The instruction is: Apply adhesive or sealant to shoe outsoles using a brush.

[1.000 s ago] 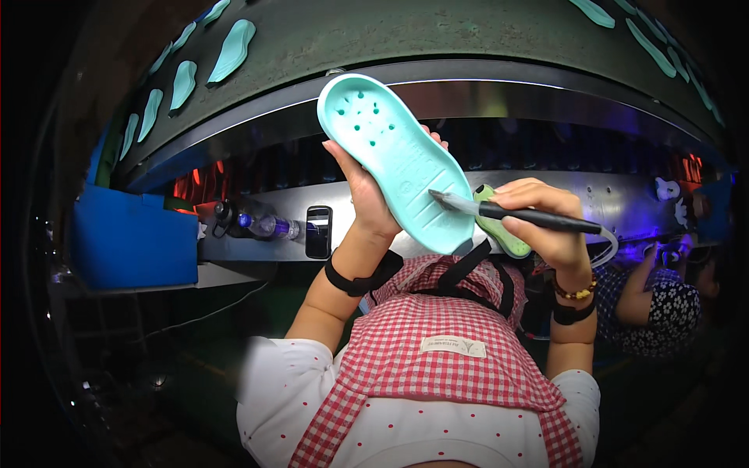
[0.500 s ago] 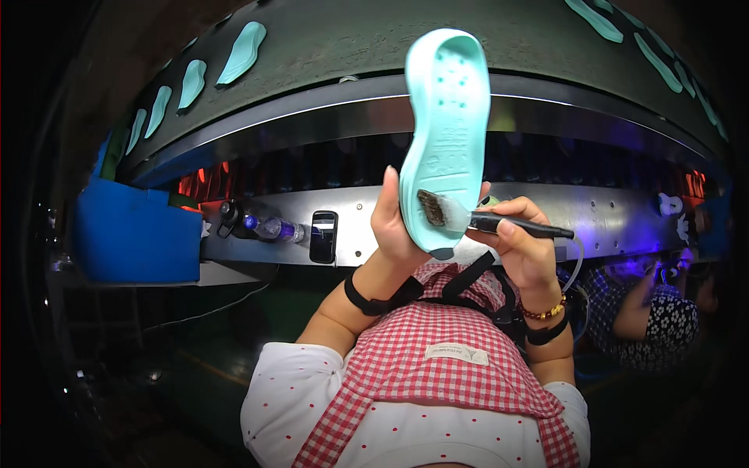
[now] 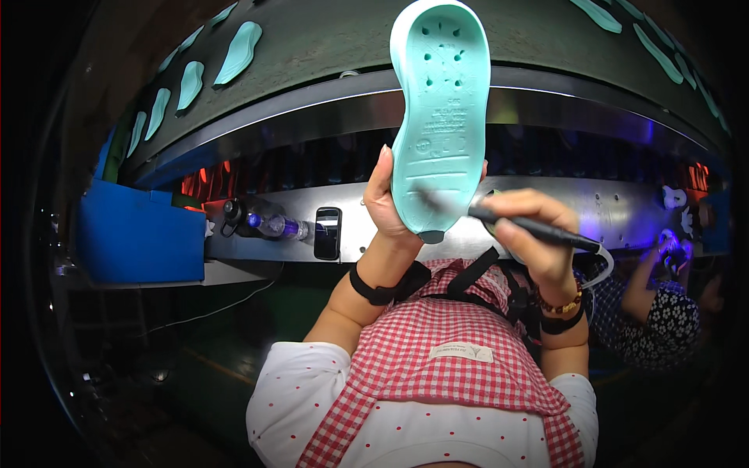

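Note:
A mint-green foam shoe sole (image 3: 441, 109) stands nearly upright before me, its toe end away and its black-tipped heel toward me. Small holes and moulded lines mark its inner face. My left hand (image 3: 384, 201) grips the heel half from behind; the thumb shows at the left edge, and a fingertip at the right. Between the fingers of my right hand (image 3: 538, 238) is a black-handled brush (image 3: 558, 234) with a clear tube running from its rear end. Its bristles are smeared by motion over the heel area; whether they touch it I cannot tell.
Beyond a metal rail, a dark conveyor belt (image 3: 328, 47) carries several more mint soles (image 3: 239, 53). On the steel ledge lie a phone (image 3: 328, 232) and a bottle (image 3: 277, 227). A blue box (image 3: 144, 230) stands at left. Another person (image 3: 655, 320) works at right.
The sole has risen slightly and turned its inner face more squarely toward me. My right hand and the brush handle have shifted a little rightward, and the bristles have become blurred.

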`<state>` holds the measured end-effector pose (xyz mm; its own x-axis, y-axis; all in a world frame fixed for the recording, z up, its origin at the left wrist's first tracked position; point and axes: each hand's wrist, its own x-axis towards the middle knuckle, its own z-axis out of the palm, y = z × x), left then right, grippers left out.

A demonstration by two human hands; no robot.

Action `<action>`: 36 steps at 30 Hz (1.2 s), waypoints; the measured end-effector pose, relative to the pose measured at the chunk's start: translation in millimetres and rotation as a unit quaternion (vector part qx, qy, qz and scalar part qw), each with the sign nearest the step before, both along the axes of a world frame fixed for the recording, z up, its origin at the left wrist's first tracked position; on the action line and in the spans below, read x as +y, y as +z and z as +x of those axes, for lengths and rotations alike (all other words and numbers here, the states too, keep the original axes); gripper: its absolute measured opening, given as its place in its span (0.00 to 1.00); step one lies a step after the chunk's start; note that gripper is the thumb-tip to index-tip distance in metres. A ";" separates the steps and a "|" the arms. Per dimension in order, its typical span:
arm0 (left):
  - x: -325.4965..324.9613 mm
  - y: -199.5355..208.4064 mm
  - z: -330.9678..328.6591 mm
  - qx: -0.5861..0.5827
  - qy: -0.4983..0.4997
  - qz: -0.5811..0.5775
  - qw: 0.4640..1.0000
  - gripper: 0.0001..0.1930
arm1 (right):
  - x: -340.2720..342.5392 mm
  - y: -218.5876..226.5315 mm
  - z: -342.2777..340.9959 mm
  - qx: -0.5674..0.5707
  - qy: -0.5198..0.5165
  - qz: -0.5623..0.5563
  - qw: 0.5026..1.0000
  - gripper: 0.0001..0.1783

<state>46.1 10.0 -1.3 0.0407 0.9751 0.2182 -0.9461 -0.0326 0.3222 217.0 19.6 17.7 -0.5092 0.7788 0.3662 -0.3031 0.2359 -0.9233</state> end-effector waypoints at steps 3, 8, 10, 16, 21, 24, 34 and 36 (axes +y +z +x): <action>1.5 -0.9 -1.0 0.058 0.006 -0.007 0.998 0.31 | 3.1 -2.7 -4.3 -0.047 0.002 0.092 0.995 0.09; 6.1 -0.4 -3.2 0.045 -0.004 0.016 0.999 0.32 | 16.3 6.3 4.3 0.003 0.015 0.068 0.998 0.10; 4.8 2.9 -3.2 0.108 0.034 -0.026 0.993 0.33 | 20.5 4.0 7.9 -0.026 -0.008 0.068 0.997 0.09; 8.5 8.0 -10.9 0.120 0.047 -0.019 0.992 0.30 | 23.7 10.8 6.8 -0.082 0.017 0.175 0.981 0.09; 12.0 4.9 -17.8 0.023 -0.092 -0.034 0.995 0.32 | 2.3 18.2 15.4 -0.121 0.141 0.215 0.959 0.11; 16.8 0.2 -23.6 0.065 -0.150 -0.064 0.984 0.26 | 18.8 18.7 22.0 -0.118 0.038 0.266 0.956 0.11; 1.7 22.5 -20.2 0.338 -0.182 -0.153 0.911 0.20 | 33.5 5.9 29.5 -0.184 0.167 0.325 0.912 0.11; 0.6 14.1 -27.4 0.362 -0.177 -0.164 0.901 0.19 | 26.1 19.9 26.9 -0.277 0.200 0.364 0.867 0.11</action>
